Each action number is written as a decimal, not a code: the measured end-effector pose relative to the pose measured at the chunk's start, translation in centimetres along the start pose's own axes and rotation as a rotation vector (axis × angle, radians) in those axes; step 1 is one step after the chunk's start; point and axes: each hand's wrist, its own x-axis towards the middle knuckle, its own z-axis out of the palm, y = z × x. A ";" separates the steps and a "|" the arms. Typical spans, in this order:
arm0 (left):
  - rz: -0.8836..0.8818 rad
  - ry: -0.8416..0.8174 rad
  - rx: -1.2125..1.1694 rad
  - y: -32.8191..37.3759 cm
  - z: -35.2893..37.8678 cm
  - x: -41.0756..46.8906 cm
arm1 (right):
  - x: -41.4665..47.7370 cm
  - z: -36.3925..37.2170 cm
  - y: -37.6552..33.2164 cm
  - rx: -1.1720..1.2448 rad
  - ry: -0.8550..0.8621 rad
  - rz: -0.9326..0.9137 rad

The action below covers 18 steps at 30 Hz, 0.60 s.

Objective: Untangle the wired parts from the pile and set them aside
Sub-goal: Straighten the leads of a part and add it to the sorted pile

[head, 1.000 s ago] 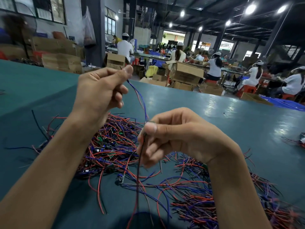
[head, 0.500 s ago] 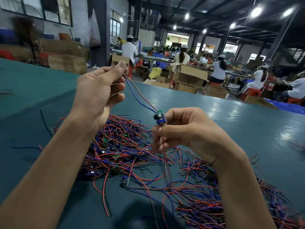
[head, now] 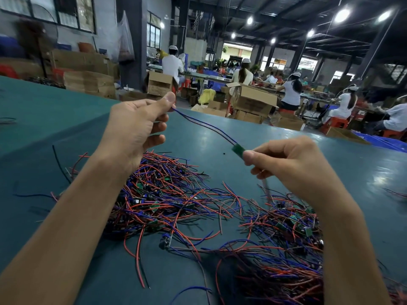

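A wired part, a small green board (head: 238, 149) with blue and dark wires (head: 204, 125), is stretched in the air between my hands. My left hand (head: 136, 130) pinches the free wire ends between thumb and forefinger. My right hand (head: 290, 164) pinches the green board's near end, and a blurred wire hangs below its fingers. Beneath both hands lies a tangled pile (head: 171, 194) of red, blue and black wires with small green boards on the teal table (head: 264, 139). A second heap of wired parts (head: 282, 249) spreads under my right forearm.
Loose single wires (head: 59, 164) lie left of the pile. A small dark speck (head: 224, 153) sits on the table beyond it. Past the far table edge stand cardboard boxes (head: 253, 102) and seated workers at benches (head: 290, 93).
My right hand moved rightward and lower, drawing the wires out straight from my left hand. The green board now shows at my right fingertips. My left hand stayed raised.
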 end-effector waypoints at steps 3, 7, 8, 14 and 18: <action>-0.022 -0.034 0.120 -0.5 -0.2 0.2 | -0.3 -2.3 1.7 -0.039 -0.015 0.136; -0.062 -0.129 0.310 -1.4 -0.9 1.0 | -1.9 -6.3 4.2 -0.123 0.060 0.291; -0.065 -0.174 0.400 -1.8 -1.2 1.2 | -2.3 -7.2 4.9 -0.113 0.091 0.335; -0.125 -0.438 1.285 -5.4 -2.0 2.4 | -3.4 -8.9 11.6 -0.266 0.080 0.696; -0.202 -0.559 1.510 -6.5 -3.2 3.2 | -3.4 -8.5 13.3 -0.345 -0.076 0.897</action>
